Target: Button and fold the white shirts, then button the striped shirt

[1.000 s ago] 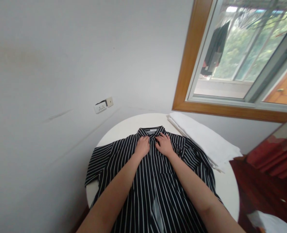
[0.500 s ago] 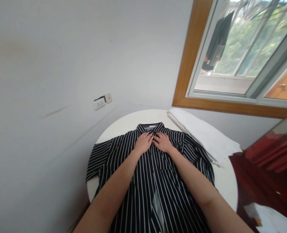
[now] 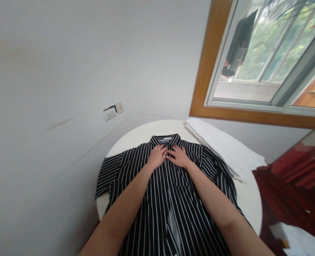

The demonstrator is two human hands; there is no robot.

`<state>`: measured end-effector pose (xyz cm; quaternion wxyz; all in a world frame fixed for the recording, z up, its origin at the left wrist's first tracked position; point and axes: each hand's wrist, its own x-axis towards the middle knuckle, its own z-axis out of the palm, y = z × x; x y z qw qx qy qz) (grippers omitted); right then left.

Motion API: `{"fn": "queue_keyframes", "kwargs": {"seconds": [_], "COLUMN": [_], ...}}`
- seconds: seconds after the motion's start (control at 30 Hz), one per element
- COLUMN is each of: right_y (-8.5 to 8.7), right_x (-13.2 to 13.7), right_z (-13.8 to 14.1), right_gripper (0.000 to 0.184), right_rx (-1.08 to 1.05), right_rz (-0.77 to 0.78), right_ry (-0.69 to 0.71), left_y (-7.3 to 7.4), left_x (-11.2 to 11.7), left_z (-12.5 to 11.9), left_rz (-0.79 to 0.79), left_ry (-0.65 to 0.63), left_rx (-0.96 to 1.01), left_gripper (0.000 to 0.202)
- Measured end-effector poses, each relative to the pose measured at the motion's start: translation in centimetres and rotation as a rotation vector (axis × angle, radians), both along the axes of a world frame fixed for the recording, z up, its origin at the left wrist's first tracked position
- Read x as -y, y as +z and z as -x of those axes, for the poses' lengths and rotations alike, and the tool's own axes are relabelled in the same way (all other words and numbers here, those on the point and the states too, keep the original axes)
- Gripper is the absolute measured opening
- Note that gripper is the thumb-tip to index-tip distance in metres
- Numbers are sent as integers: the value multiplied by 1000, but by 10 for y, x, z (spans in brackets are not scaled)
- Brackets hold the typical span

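A black shirt with white stripes (image 3: 157,199) lies face up on a round white table (image 3: 136,132), its collar toward the wall. Just below the collar, my left hand (image 3: 157,156) rests on the shirt front with its fingers stretched out. My right hand (image 3: 179,156) lies beside it, palm down and fingers spread, the fingertips of both hands meeting near the button line. Lower down, the front gapes and shows a grey strip of the inside. The sleeve on the left is laid out flat; the one on the right is rumpled.
Folded white cloth (image 3: 223,145) lies on the table's right side, touching the shirt's shoulder area. A wall socket (image 3: 109,113) sits above the table's left edge. The wooden window frame (image 3: 242,120) is behind. White material (image 3: 301,238) lies low at the right, near a red curtain (image 3: 303,165).
My right hand's fingers have shifted slightly left, closer to my left hand. The shirt lies as before, and the view has moved very little.
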<state>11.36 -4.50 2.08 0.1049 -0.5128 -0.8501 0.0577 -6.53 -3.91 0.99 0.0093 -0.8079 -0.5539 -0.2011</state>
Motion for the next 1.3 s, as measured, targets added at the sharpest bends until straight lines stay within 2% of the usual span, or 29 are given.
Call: {"fn": "queue_keyframes", "kwargs": {"seconds": [0.27, 0.47, 0.87, 1.0, 1.13, 1.3], "right_y": [-3, -2, -2, -1, -1, -10], "right_x": [-2, 0, 2, 6, 6, 0], "right_z": [-3, -1, 2, 2, -19, -89], "right_gripper": [46, 52, 49, 49, 47, 47], "right_rx": [-87, -45, 33, 2, -46, 23], "right_rz": [-27, -28, 2, -37, -94, -111], "right_ry": [5, 21, 5, 5, -30, -227], "left_y": [-4, -1, -6, -5, -3, -4], "left_x": [-6, -3, -3, -3, -4, -3], "left_z": [3, 1, -4, -3, 0, 0], "left_rz": [4, -49, -4, 34, 59, 68], "left_ry": [-35, -56, 19, 29, 25, 24], "left_rx": [72, 98, -90, -113, -114, -124], "left_gripper": [38, 38, 47, 53, 55, 56]}}
